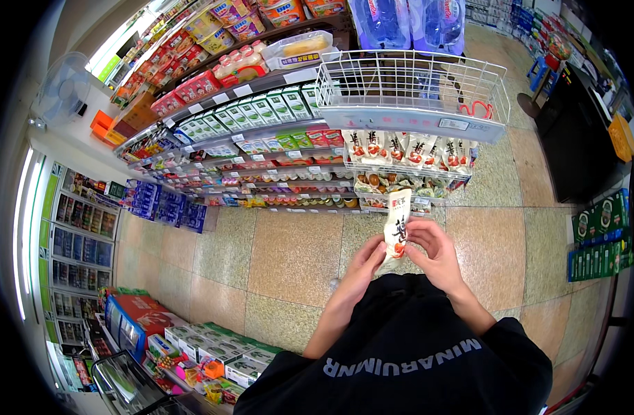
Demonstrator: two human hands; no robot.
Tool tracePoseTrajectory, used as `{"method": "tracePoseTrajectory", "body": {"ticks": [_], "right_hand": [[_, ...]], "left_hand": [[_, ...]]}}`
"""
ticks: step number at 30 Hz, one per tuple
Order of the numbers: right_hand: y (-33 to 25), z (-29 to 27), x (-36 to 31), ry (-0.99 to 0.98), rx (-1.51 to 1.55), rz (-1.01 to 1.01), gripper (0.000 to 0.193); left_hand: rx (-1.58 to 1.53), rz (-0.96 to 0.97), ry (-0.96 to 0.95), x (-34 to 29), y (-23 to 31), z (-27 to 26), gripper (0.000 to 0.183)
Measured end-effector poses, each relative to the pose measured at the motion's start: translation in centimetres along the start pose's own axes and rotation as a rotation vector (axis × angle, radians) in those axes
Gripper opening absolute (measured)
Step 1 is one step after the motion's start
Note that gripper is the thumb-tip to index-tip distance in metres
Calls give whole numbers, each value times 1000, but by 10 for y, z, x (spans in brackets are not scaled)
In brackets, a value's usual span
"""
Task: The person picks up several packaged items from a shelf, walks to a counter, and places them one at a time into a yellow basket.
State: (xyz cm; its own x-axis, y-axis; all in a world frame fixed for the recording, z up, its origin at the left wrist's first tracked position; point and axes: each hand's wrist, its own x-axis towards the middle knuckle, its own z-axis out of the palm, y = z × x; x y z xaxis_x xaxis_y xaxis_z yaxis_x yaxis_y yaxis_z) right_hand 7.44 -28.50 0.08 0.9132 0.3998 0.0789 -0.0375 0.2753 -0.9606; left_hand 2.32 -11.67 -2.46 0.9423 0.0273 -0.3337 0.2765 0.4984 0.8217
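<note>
A slim cream-coloured snack packet [398,220], with dark brush-like lettering and a small orange-red picture, stands upright in front of my chest. My left hand [360,268] closes on its lower left side. On the other side, my right hand [434,256] pinches its lower right edge between thumb and fingers. The packet's bottom is partly hidden by my hands. Just beyond it, several look-alike packets [415,148] hang in a row on a wire rack, below a white wire basket [414,119].
Shelves of boxed drinks [262,114] and cup noodles [182,55] run along the left and far side. Bottled water packs [407,28] stand behind the basket. Stacked cartons [220,349] lie at lower left, green boxes [600,235] at right. Tiled floor [289,249] lies between.
</note>
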Motion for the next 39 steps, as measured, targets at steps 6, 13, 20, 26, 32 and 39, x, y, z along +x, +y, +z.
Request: {"method": "tracePoseTrajectory", "body": {"ticks": [6,13,20,26,32,39], "right_hand": [[14,-6,-8,-62,-312,-48,30],[22,-4,-15,66,38,167,32],[20,-5,-9,27,2,153,37],[15,-5,-5,20,-7,132,43],[11,-8,-4,9,-91,98,51],[8,-16,-9,64,-88,89,56]], "left_hand": [[156,-16,-169,-1,-12,0,43],[209,118,6,-1,-18,-2,35],[232,83,69,-6,-15,-8,35],[182,70,70,-1,-15,-10,32],[199,2,80,-2,-12,-3,26],[194,46,71,-2,-9,11,25]]}}
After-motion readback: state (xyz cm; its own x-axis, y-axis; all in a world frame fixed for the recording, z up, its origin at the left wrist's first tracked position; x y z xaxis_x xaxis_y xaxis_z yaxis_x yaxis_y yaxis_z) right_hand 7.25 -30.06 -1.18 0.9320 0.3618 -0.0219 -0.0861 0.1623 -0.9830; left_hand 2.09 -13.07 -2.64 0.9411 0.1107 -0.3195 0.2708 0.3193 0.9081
